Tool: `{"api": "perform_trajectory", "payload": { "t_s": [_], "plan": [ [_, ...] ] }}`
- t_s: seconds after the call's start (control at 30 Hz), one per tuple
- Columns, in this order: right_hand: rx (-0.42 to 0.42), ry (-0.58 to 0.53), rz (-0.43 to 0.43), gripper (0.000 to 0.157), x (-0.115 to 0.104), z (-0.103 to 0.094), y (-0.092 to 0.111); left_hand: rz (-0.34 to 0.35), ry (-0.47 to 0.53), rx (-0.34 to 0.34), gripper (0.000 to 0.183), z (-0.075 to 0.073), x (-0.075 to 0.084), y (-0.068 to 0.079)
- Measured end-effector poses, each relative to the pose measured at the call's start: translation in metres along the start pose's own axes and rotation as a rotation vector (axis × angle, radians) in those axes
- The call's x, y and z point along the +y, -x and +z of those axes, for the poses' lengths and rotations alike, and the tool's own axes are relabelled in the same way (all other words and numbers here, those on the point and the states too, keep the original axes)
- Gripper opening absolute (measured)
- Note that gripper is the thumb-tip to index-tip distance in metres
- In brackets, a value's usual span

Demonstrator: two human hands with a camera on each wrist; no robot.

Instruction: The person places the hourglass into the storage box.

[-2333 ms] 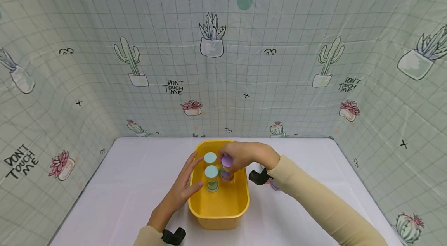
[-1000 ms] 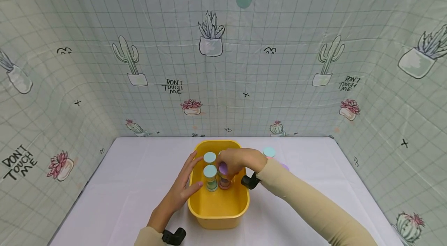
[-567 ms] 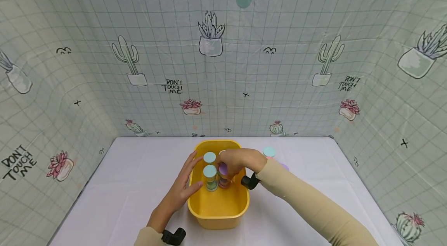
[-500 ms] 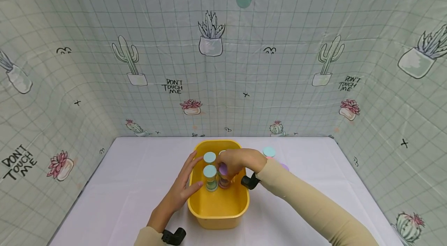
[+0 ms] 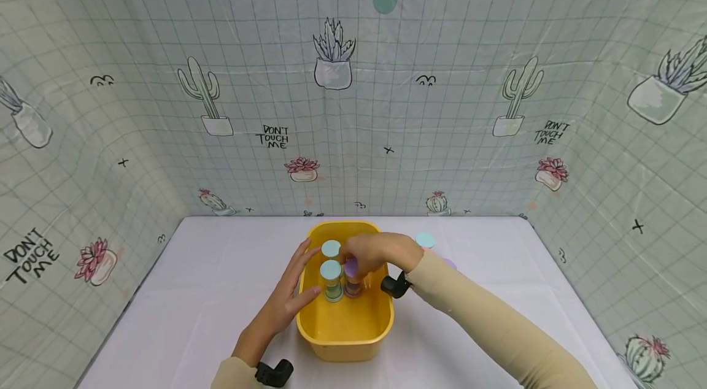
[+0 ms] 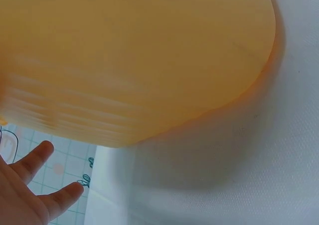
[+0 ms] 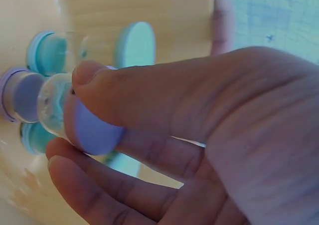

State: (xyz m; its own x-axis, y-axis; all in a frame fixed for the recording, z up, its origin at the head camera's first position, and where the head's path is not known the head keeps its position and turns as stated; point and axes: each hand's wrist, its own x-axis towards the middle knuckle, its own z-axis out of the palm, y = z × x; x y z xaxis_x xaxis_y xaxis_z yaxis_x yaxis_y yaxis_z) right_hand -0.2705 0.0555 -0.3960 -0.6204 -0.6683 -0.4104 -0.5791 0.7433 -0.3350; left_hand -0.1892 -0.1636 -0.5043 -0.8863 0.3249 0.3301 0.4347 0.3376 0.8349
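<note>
A yellow plastic bin (image 5: 345, 331) holds several upright sand timers. My right hand (image 5: 367, 251) reaches inside and holds a purple-capped sand timer (image 5: 351, 268) near its top. In the right wrist view, the thumb lies on its purple cap (image 7: 94, 127) with the fingers curled round the other side. Close to its left is a teal-capped sand timer (image 5: 331, 271), with a second teal-capped timer (image 5: 331, 248) behind. Another teal lid (image 7: 124, 164) shows partly behind the fingers. My left hand (image 5: 284, 303) rests at the bin's left side, fingers extended and spread.
Right of the bin, on the white-covered table (image 5: 469, 327), a teal-capped timer (image 5: 425, 240) and a purple lid (image 5: 450, 263) show partly behind my right arm. A patterned curtain (image 5: 353, 131) surrounds the table at the back and sides.
My right hand has set the purple-capped sand timer down closer to the teal-capped one, then shifted slightly up and left on it. My left hand has stayed in place.
</note>
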Motion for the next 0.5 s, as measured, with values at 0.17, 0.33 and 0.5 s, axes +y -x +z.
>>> {"api": "perform_trajectory", "payload": {
  "t_s": [0.17,0.33,0.5],
  "plan": [
    [0.042,-0.029,-0.029,0.029,-0.001,-0.008,0.009,-0.005,-0.009,-0.002,0.069,-0.001,0.001,-0.001],
    [0.101,-0.148,-0.082,0.036,0.001,-0.010,0.020,-0.022,-0.006,-0.004,0.068,-0.001,0.002,0.000],
    [0.224,-0.272,-0.137,0.040,0.004,-0.008,0.037,-0.031,-0.003,-0.004,0.069,0.001,0.001,0.000]
  ]
}}
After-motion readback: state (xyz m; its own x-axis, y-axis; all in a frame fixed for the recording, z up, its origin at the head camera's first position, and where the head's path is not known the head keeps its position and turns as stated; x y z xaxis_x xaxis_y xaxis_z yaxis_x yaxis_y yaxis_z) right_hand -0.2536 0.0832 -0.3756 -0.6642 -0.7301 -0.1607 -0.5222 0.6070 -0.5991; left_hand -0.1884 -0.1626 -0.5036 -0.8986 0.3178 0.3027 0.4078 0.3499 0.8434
